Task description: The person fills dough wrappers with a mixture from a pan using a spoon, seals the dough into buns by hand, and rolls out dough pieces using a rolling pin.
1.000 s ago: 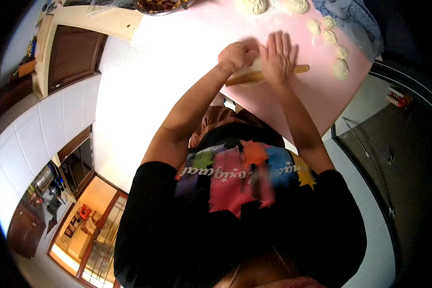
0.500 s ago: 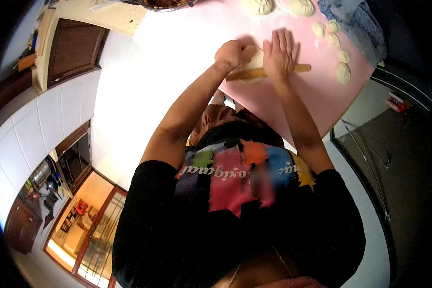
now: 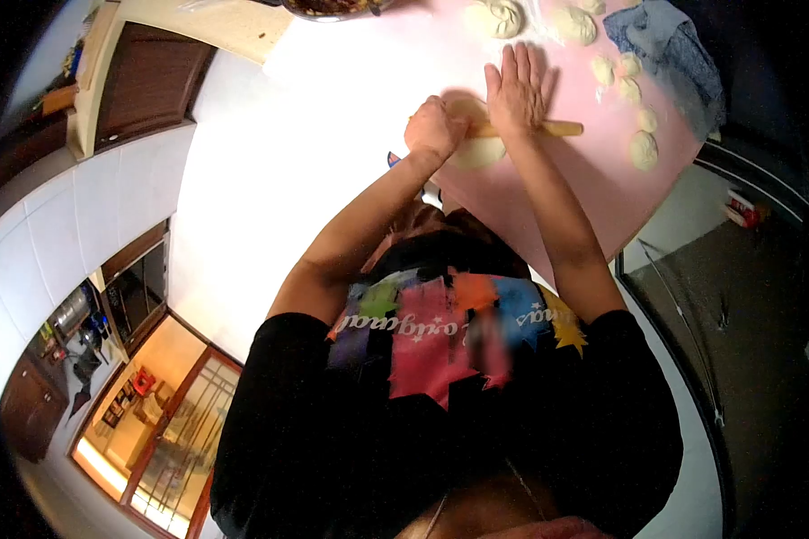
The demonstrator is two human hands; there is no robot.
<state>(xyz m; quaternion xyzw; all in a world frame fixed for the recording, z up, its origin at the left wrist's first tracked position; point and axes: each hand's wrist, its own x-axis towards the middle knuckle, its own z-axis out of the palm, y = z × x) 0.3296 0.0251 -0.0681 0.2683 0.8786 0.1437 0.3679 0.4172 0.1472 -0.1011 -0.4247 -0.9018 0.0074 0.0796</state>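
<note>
A wooden rolling pin (image 3: 562, 128) lies across a flat, round piece of dough (image 3: 479, 154) on the pink mat (image 3: 593, 193). My left hand (image 3: 434, 128) is curled over the pin's left end, which is mostly hidden beneath it. With fingers stretched out and spread, my right hand (image 3: 516, 94) presses flat on the pin, its fingertips pointing away from me. Part of the dough shows beyond the pin, between the hands, and part on my side of it.
Several small dough balls (image 3: 644, 151) lie to the right, with larger pleated dough pieces (image 3: 574, 25) at the far side. A blue-grey cloth (image 3: 665, 49) covers the far right corner. A bowl of dark filling (image 3: 333, 7) stands at the far left.
My left hand has come closer to me, from the dough's edge onto the pin's left end. The pin has rolled slightly away from me over the dough. My right hand stays flat.
</note>
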